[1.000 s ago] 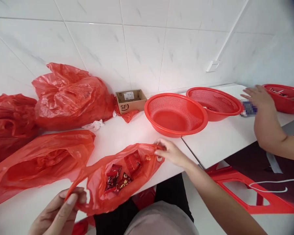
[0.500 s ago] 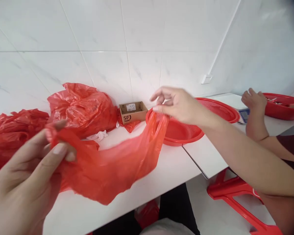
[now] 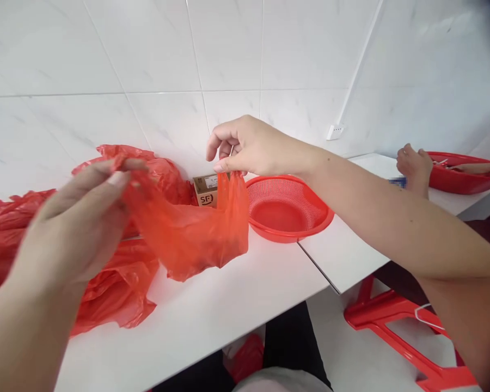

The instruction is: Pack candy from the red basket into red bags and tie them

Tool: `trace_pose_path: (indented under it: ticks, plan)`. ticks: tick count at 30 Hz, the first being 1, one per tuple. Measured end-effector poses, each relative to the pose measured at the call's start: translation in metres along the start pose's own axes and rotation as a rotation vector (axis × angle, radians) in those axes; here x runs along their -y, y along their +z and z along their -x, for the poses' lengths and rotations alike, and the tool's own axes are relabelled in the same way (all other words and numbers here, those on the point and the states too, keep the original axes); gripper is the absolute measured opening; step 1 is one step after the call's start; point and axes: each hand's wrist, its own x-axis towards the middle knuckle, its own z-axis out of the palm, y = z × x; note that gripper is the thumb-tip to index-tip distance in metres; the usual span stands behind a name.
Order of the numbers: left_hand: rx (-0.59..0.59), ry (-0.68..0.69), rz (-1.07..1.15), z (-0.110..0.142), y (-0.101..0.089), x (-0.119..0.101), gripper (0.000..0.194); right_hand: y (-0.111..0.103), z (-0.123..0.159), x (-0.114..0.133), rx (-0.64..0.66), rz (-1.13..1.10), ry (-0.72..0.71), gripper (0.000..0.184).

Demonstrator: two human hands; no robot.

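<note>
A thin red plastic bag point(image 3: 191, 234) hangs between my hands above the white table, sagging in the middle. My left hand point(image 3: 85, 218) pinches one end of it between thumb and fingers. The other end is held by my right hand point(image 3: 249, 147), with the thumb and index finger closed on its top edge. Below my left hand, more red plastic bags point(image 3: 122, 294) lie crumpled on the table. A red mesh basket point(image 3: 286, 212) stands just right of the held bag, under my right wrist, with no contents visible.
Piled red bags point(image 3: 16, 223) lie at the left, and a full-looking red bag point(image 3: 167, 174) leans near the wall. A small cardboard box point(image 3: 204, 191) is partly hidden. At right, a co-worker's hand point(image 3: 414, 166) is beside another red basket point(image 3: 461, 182). A red stool point(image 3: 392, 313) stands below the table.
Both hands have come closer together and risen, the right moving left. The bag's middle is higher and sags in a shorter curve. The crumpled bags below my left hand now show more.
</note>
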Motion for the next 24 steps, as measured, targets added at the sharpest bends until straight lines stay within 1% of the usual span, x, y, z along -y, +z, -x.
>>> trace_pose_path:
  ticks: [2,3,5,6,7,8,10,12,13,15,17,18,20,21,23,24]
  plan:
    - [0.272,-0.145,0.074,-0.001,0.010,-0.002,0.051,0.008,-0.004,0.004,0.022,-0.052,-0.075,0.010]
    - [0.395,-0.205,0.055,-0.001,0.015,-0.001,0.059,0.013,-0.007,0.006,0.051,-0.079,-0.092,0.010]
    - [0.579,-0.277,-0.082,-0.001,0.024,0.003,0.066,0.026,-0.012,0.011,0.125,-0.148,-0.079,0.009]
    - [0.652,-0.307,-0.137,-0.001,0.028,0.005,0.065,0.032,-0.013,0.013,0.158,-0.191,-0.061,0.008]
    - [0.696,-0.344,-0.158,-0.001,0.032,0.009,0.059,0.039,-0.015,0.014,0.183,-0.241,-0.048,0.007]
    - [0.713,-0.379,-0.153,-0.002,0.034,0.013,0.051,0.046,-0.015,0.014,0.192,-0.295,-0.046,0.006]
    - [0.697,-0.430,-0.101,-0.003,0.037,0.022,0.040,0.057,-0.015,0.007,0.147,-0.386,-0.065,0.009]
    - [0.666,-0.469,-0.030,-0.004,0.034,0.031,0.038,0.067,-0.012,-0.007,0.079,-0.425,-0.074,0.015]
    - [0.650,-0.483,-0.011,-0.005,0.032,0.036,0.038,0.072,-0.010,-0.015,0.079,-0.432,-0.061,0.018]
    - [0.639,-0.507,0.013,-0.005,0.026,0.042,0.043,0.079,-0.003,-0.030,0.158,-0.455,-0.011,0.020]
    - [0.645,-0.512,0.030,-0.004,0.021,0.046,0.048,0.083,0.007,-0.037,0.213,-0.492,0.042,0.014]
    - [0.650,-0.496,0.031,-0.004,0.019,0.047,0.048,0.083,0.013,-0.037,0.195,-0.512,0.045,0.010]
    - [0.665,-0.427,0.013,-0.002,0.015,0.047,0.044,0.081,0.025,-0.030,0.144,-0.542,0.001,0.005]
    - [0.672,-0.386,-0.001,-0.002,0.013,0.047,0.042,0.078,0.031,-0.025,0.160,-0.556,-0.032,0.006]
    - [0.701,-0.327,-0.043,-0.001,0.008,0.046,0.037,0.076,0.039,-0.017,0.235,-0.603,-0.092,0.011]
    - [0.723,-0.298,-0.083,0.000,0.007,0.046,0.032,0.077,0.040,-0.015,0.245,-0.636,-0.103,0.012]
